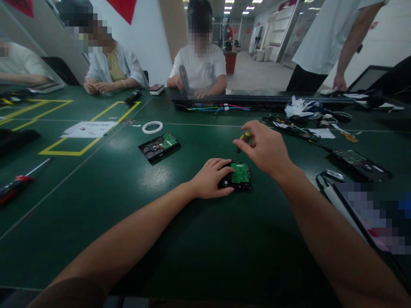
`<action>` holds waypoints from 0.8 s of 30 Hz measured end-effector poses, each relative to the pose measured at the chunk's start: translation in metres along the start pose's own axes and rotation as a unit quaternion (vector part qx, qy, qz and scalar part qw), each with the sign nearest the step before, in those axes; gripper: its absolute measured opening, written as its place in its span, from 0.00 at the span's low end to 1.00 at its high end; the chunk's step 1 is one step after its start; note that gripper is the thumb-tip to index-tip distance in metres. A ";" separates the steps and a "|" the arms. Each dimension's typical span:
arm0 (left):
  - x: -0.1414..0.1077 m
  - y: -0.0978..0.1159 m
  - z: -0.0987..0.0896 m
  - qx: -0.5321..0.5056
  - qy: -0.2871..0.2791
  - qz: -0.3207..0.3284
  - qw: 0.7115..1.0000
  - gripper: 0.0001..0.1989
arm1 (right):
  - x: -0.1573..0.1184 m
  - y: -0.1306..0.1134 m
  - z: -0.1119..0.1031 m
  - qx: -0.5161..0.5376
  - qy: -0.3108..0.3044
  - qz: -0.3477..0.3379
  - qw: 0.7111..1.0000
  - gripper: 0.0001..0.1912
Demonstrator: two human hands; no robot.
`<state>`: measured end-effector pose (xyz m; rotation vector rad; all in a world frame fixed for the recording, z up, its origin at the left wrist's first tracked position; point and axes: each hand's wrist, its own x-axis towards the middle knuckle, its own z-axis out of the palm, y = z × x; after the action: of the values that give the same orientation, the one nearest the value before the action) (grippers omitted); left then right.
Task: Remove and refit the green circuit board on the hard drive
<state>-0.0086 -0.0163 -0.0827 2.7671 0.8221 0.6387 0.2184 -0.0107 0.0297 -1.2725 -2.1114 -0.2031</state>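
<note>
My left hand lies over the left side of a hard drive, its fingers and thumb gripping the drive against the table. The drive's green circuit board faces up. Above the drive's far right corner, my right hand is closed around a small screwdriver with a yellow and black handle. The screwdriver points downward, and its tip is too dark to tell whether it touches the drive. A second hard drive rests further left, and another drive-like unit with a green board is at the right.
A roll of white tape, paper sheet and red-black screwdriver lie to the left on the green table. White gloves and cables are at the right. Several people are around the far side; one holds a dark tool.
</note>
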 end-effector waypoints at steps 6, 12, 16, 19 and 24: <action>0.000 0.001 -0.002 -0.002 0.001 0.000 1.000 0.32 | 0.001 0.000 -0.002 0.013 -0.008 -0.032 0.999 0.15; 0.000 0.002 -0.002 -0.004 0.001 0.000 1.000 0.32 | 0.000 -0.003 -0.002 0.031 -0.023 -0.044 0.998 0.20; 0.000 0.001 -0.002 -0.002 0.000 -0.002 1.000 0.32 | 0.001 -0.003 -0.002 0.005 -0.020 -0.041 0.999 0.17; 0.000 0.000 0.000 -0.005 0.002 -0.001 1.000 0.32 | 0.001 -0.002 -0.002 -0.016 -0.024 -0.031 0.999 0.14; 0.000 0.001 0.000 0.000 0.004 -0.002 1.000 0.32 | 0.001 0.002 -0.001 -0.015 -0.016 -0.029 0.999 0.15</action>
<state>-0.0084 -0.0168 -0.0827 2.7648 0.8298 0.6482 0.2207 -0.0091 0.0311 -1.2402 -2.1812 -0.2433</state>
